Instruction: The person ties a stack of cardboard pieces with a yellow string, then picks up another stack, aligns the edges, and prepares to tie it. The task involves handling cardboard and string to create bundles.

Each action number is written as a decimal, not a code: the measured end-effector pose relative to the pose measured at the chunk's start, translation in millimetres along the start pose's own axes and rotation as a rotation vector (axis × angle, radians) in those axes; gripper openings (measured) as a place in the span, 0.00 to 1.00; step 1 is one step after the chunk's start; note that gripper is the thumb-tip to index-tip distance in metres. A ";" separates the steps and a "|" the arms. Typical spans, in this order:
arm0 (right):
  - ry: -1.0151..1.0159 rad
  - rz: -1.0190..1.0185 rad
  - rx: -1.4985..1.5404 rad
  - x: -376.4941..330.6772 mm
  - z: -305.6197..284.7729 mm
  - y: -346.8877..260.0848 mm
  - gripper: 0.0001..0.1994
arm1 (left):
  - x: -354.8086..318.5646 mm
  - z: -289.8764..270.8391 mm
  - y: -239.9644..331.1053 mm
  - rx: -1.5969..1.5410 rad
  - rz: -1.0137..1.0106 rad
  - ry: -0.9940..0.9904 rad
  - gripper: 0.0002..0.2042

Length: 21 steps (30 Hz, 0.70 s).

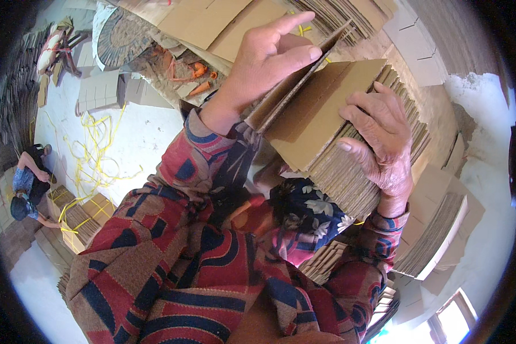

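A thick stack of brown cardboard sheets (309,123) stands tilted in front of my body, its layered edges facing right. My right hand (379,135) is closed over those edges, thumb and fingers spread across them. At the stack's left side, a thin tilted piece of cardboard (289,86) stands away from the rest, leaving a wedge-shaped gap. Against this piece lies my left hand (272,57), its thumb near the upper edge and its index finger stretched out. The left hand's lower fingers are partly hidden. Below the stack shows dark floral cloth (315,209).
Bundled cardboard (436,235) sits at the right, and flat cardboard (206,23) lies ahead. Loose yellow strapping (94,155) is strewn on the pale floor at left. Beyond it another person (28,183) reaches to a strapped cardboard bundle (83,223). Orange objects (198,71) lie ahead.
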State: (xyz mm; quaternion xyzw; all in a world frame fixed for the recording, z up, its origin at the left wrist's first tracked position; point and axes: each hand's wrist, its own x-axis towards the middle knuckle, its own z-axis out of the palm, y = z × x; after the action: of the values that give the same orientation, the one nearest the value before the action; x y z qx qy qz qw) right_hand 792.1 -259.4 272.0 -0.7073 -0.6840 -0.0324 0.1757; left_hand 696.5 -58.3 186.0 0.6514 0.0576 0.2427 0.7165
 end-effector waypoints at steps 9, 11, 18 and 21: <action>-0.063 0.048 -0.068 7.7 -0.1 -7.2 0.25 | -3.7 14.0 -0.4 0.234 0.107 0.032 0.21; -0.090 0.053 -0.102 7.4 -0.8 -7.8 0.25 | -2.0 17.6 1.6 0.277 0.142 0.035 0.21; -0.071 0.045 -0.066 4.3 -1.1 -5.7 0.24 | -2.4 12.3 2.1 0.147 0.026 0.000 0.20; -0.068 0.050 -0.063 3.5 -2.4 -4.3 0.25 | -17.6 14.0 0.3 0.108 0.029 -0.094 0.22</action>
State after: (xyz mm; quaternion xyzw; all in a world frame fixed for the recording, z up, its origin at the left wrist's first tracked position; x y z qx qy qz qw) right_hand 788.6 -256.8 276.1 -0.7301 -0.6703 -0.0256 0.1308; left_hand 686.6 -78.3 184.2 0.7004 0.0277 0.2188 0.6788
